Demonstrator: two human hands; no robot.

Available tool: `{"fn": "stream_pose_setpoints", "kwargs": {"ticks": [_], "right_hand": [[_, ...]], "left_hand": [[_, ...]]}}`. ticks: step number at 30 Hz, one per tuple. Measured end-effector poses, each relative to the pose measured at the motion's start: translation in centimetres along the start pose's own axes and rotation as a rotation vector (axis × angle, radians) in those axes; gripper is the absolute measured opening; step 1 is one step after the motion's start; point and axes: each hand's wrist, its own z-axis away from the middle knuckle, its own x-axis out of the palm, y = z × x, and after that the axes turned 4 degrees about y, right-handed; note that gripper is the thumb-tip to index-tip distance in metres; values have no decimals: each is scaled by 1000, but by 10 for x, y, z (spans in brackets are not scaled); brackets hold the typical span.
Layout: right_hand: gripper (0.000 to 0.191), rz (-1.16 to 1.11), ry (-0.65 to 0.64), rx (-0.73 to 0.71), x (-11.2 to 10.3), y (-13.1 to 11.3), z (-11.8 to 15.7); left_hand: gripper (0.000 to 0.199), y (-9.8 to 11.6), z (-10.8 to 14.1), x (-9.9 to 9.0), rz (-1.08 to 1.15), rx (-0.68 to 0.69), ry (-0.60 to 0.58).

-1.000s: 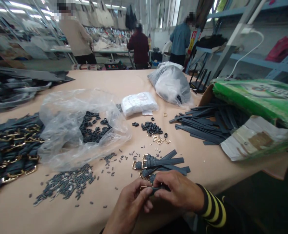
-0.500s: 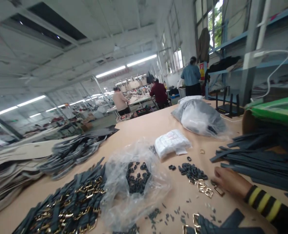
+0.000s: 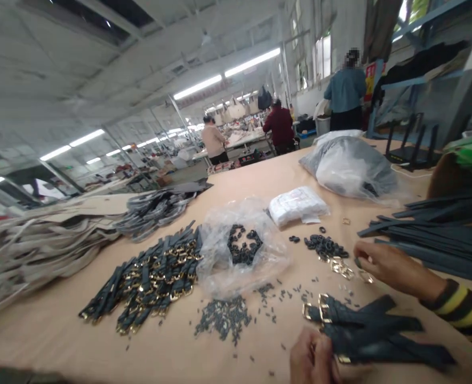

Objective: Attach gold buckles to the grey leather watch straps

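Observation:
My right hand (image 3: 393,269) is closed over the table at the right, fingertips pinched around a small dark piece I cannot make out. Just below its fingers lies a gold buckle (image 3: 366,277), beside a small heap of gold buckles (image 3: 341,268) and a pile of dark loops (image 3: 324,246). At the bottom, my left hand (image 3: 312,358) is closed, and what its fingers hold is hidden. It is beside dark straps (image 3: 374,322) with gold buckles on their left ends, lying crossed over each other.
Many buckled straps (image 3: 156,272) lie left of a clear plastic bag (image 3: 207,256) holding dark loops. Small dark bits (image 3: 223,318) are scattered in front. A white packet (image 3: 298,206), a full bag (image 3: 350,168) and long dark strips (image 3: 431,234) lie farther back. Several people work beyond.
The view has shifted left and down, so more of the near table shows. My left hand has come into view at the bottom. My right hand remains close to the gold buckles.

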Motion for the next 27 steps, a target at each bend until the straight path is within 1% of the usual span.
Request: {"fn": "stream_pose_setpoints", "kwargs": {"ticks": [1,2,4,6,7,10,13,17,21,24,27], "right_hand": [[10,-149,-35,11,-5,-11,14],[11,-331,-107,36,-9,-23,29],[11,-663,-233,89,-7,-50,56],[10,-858,-260,171,5,-70,75],[10,-902,-224,209,13,-77,83],[9,-939,-95,291,33,-83,97],[10,-961,-35,320,39,-84,102],[12,-1020,3,332,39,-86,104],[15,-1040,11,363,42,-86,105],[20,-997,31,309,43,-83,107],[25,-1001,21,279,41,-79,110]], "left_hand": [[46,4,4,-1,10,-16,-11],[43,9,8,-2,4,-10,-9],[36,16,10,-5,7,46,-16],[31,18,10,-6,17,61,-20],[29,18,11,-6,11,68,-27],[26,19,17,-4,-26,116,-32],[25,21,24,-1,-92,170,-45],[23,24,27,3,-139,162,-85],[21,24,25,3,-169,137,-101],[20,23,23,4,-198,148,-78],[20,22,21,7,-198,158,-59]]}}
